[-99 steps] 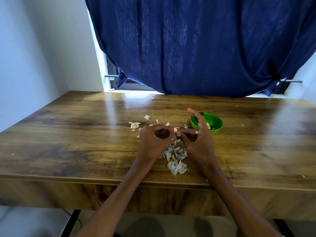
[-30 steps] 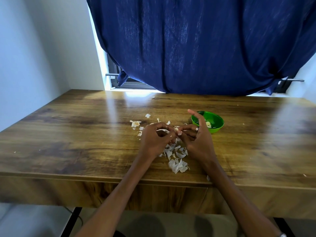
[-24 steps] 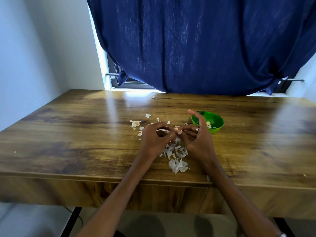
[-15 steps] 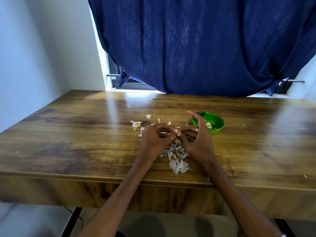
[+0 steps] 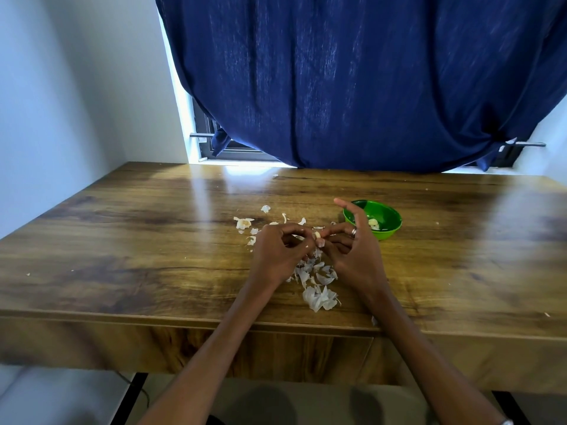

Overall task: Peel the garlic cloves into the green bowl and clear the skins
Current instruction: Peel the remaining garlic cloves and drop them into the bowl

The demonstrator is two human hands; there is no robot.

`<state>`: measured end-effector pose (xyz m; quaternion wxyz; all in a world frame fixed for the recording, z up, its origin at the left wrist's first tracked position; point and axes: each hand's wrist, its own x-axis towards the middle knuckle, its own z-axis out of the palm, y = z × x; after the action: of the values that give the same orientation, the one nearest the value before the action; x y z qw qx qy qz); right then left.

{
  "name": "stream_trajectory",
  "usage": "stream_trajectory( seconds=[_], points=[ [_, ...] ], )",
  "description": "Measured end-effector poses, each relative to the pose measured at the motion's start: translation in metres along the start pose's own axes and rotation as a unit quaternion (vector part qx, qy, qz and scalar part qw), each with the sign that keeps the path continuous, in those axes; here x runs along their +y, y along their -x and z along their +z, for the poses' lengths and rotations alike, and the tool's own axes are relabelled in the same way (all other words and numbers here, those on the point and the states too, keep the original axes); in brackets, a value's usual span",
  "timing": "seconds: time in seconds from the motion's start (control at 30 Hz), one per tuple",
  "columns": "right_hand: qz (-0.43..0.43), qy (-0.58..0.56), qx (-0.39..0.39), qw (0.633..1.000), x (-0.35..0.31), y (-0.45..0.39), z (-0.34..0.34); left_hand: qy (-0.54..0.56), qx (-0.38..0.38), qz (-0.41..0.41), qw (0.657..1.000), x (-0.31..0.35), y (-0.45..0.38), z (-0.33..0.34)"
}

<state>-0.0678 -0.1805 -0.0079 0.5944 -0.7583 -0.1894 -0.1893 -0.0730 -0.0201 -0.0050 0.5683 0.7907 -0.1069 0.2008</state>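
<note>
Little has shifted over the last few seconds: both hands remain joined above the skin litter, the fingertips having worked slightly round a garlic clove [image 5: 317, 235]. Left hand [image 5: 280, 251] curls its fingers and pinches the clove from one side; right hand [image 5: 352, 256] pinches it from the other, index finger raised clear and a ring on one finger. Holding the clove between opposed fingertips, low over the wooden table [image 5: 138, 256], probably lets loosened skin fall onto the existing heap and not into the bowl. The clove appears small, pale and cream-coloured; whether skin still clings to it is too small to tell. Garlic skins [image 5: 319, 297] lie beneath and ahead of the hands as thin, white, papery curled flakes, with a larger husk [image 5: 244, 223] further left. Green bowl [image 5: 388, 222], round, smooth and glossy, stands just beyond the right hand, within easy reach for dropping, and holds a few peeled cloves [image 5: 373, 223]. Skins are not yet cleared.
</note>
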Motion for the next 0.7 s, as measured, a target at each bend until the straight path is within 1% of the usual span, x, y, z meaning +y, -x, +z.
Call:
stream_trajectory(
  seconds=[0.2, 0.43, 0.6, 0.7],
  points=[
    [-0.005, 0.002, -0.014, 1.000, -0.0027, 0.0023, 0.0023, -0.018, -0.002, 0.013, 1.000, -0.0014, -0.0002, -0.0003],
    [-0.018, 0.001, -0.014, 1.000, -0.0054, 0.0041, 0.0027, -0.054, -0.003, 0.034, 0.998, -0.0065, -0.0018, -0.0004],
    [-0.023, 0.004, 0.002, 1.000, -0.0025, 0.0023, 0.0015, -0.023, 0.012, 0.037, 0.999, -0.0031, -0.0001, 0.0001],
    [-0.015, -0.001, 0.021, 1.000, -0.0006, 0.0011, 0.0007, -0.024, 0.026, 0.033, 0.999, -0.0015, -0.0001, 0.0017]
  ],
)
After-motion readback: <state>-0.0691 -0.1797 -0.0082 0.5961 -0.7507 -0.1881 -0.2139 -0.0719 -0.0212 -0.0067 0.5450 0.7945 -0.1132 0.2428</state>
